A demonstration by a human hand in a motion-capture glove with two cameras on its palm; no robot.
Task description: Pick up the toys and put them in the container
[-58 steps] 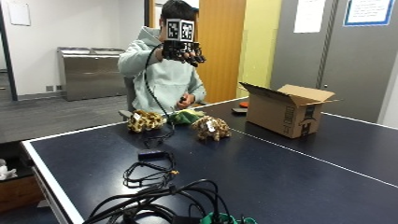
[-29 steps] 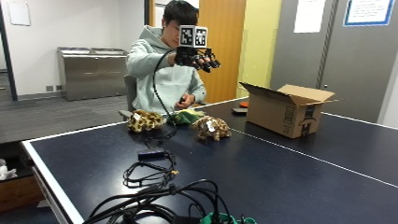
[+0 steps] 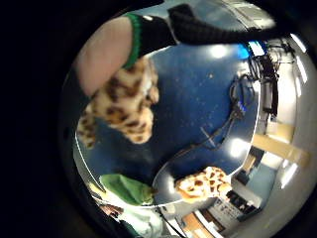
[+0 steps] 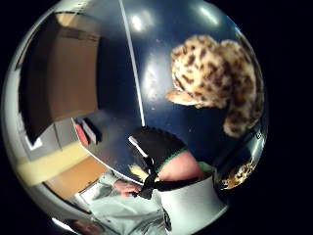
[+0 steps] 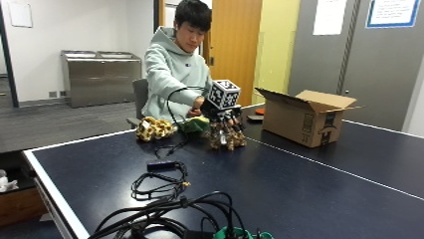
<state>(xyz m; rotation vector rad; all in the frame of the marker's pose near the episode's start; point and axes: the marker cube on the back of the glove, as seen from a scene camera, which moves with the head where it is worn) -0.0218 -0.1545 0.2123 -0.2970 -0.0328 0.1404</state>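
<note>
A spotted leopard toy (image 5: 225, 138) stands on the blue table (image 5: 298, 184) in front of the person. My gloved right hand (image 5: 224, 116) hangs just above it, fingers pointing down and spread, holding nothing. Both palm views show the leopard toy (image 3: 121, 106) (image 4: 215, 73) close under the palm, resting on the table. A giraffe-patterned toy (image 5: 154, 128) (image 3: 203, 183) lies near the table's far edge, and a green toy (image 5: 195, 124) (image 3: 126, 188) lies between the two. The open cardboard box (image 5: 305, 117) (image 4: 58, 73) stands to the right of the hand.
A tangle of black cables (image 5: 172, 204) and a small black device (image 5: 162, 164) lie on the near left part of the table. Small red and black items (image 4: 83, 132) sit by the box at the table's far edge. The white centre line (image 5: 318, 162) runs past the leopard.
The gloved hand has come down from face height to just above the leopard toy. The toys and the box have not moved.
</note>
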